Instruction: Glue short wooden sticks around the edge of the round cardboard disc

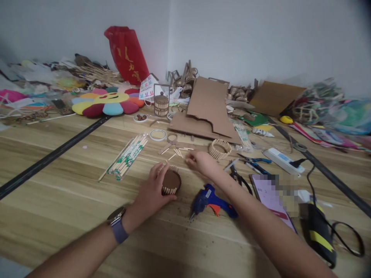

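Observation:
My left hand [155,189] grips the left side of a small round basket [171,180] with a brown base and short wooden sticks standing round its rim. Just beyond and to the right, my right hand [199,161] is closed near a few loose short sticks [177,153]; whatever its fingertips hold is too small to make out. A ring of wooden sticks [219,150] lies to the right of that hand. Below my right forearm rests a blue glue gun [207,200] with an orange trigger.
Packed sticks [129,156] lie on the left, with white tape [158,134] behind. Cardboard [208,108] rests at the back. Pliers [255,160], a power strip [284,161], a phone [272,200] and a black-yellow object [320,231] with a cable are on the right.

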Demonstrator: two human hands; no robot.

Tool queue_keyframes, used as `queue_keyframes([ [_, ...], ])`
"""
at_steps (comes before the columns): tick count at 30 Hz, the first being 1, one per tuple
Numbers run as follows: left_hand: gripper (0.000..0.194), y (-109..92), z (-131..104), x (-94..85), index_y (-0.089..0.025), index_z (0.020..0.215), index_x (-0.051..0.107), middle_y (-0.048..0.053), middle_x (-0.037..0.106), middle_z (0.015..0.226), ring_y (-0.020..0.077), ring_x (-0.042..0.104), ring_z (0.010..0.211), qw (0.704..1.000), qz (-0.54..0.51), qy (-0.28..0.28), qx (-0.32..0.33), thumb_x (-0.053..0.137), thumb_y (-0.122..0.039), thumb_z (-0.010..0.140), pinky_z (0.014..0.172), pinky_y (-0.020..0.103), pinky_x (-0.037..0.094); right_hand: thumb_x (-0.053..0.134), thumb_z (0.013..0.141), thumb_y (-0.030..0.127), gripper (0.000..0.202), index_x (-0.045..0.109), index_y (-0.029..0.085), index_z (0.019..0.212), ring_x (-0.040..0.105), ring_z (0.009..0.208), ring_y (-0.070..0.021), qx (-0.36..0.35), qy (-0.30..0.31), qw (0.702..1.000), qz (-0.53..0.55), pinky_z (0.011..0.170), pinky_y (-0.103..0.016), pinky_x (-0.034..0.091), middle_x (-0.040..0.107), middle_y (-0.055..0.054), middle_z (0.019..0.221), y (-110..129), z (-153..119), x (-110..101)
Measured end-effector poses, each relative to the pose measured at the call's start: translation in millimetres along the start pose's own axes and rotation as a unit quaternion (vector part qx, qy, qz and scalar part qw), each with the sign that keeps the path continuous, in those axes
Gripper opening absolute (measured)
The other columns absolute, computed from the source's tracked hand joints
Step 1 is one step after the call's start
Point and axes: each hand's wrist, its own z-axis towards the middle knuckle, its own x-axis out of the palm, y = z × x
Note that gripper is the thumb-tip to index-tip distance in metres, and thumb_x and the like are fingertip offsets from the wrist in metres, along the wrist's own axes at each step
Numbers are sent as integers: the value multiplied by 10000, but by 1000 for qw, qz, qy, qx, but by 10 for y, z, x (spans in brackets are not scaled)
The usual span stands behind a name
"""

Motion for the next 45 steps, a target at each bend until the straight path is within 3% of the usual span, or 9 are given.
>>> queue_keyframes([
  [5,1128,-6,9,4,-289,1541,257,177,399,1522,398,418,1437,1000,-13,1,-1,935,-193,644,1167,632,383,555,1016,285,253,723,133,1129,670,1070,-243,-22,-5,999,-27,859,-262,447,731,-154,1186,189,461,111],
  [9,1114,-16,12,0,-286,1536,276,172,403,1524,398,424,1432,1000,-24,8,-9,934,-203,641,1161,633,393,540,989,175,232,741,115,1089,666,1092,-245,-38,13,998,-50,898,-265,453,724,-165,1193,248,551,123],
  [16,1084,-27,7,10,-297,1541,276,165,402,1532,396,421,1434,1000,-21,9,-16,907,-197,666,1154,635,404,546,896,50,254,776,83,998,711,988,-263,-43,64,994,-76,830,-275,483,754,-206,1084,145,290,124],
  [22,1095,-12,12,0,-276,1534,285,173,423,1513,399,432,1424,1000,-12,7,-7,925,-213,648,1155,636,404,621,819,56,161,759,113,878,708,881,-246,-48,60,997,-20,745,-266,474,760,-167,981,62,120,97],
  [27,1105,-15,13,-5,-289,1540,273,168,417,1519,391,417,1437,1000,-20,4,-4,923,-197,651,1161,628,400,541,871,53,288,638,144,1127,676,829,-163,-65,25,992,103,740,-242,482,744,-69,948,-45,-71,98],
  [29,1115,-16,13,-9,-290,1536,277,167,417,1515,389,419,1435,1000,-21,5,-6,930,-183,639,1162,623,399,560,871,112,254,602,169,1115,662,758,-141,-73,42,960,267,706,-242,497,720,-19,876,-107,-186,133],
  [32,1115,-7,13,-20,-292,1531,271,169,415,1510,390,420,1432,1000,-19,13,-5,932,-183,639,1164,628,394,700,805,292,191,592,199,932,641,672,-138,-59,104,848,516,656,-257,498,668,23,747,-168,-360,193],
  [35,1111,7,14,-32,-304,1537,235,164,419,1503,387,433,1421,1000,-17,21,-2,913,-187,666,1156,637,397,784,729,399,297,598,205,854,644,664,-138,-35,148,808,569,661,-264,493,672,26,712,-160,-484,230],
  [45,1109,9,28,-46,-304,1550,227,145,477,1469,375,461,1400,999,-44,30,-5,887,-154,671,1136,619,418,651,784,155,52,619,193,801,532,587,-111,-58,106,888,444,564,-220,388,574,57,635,94,-577,281],
])
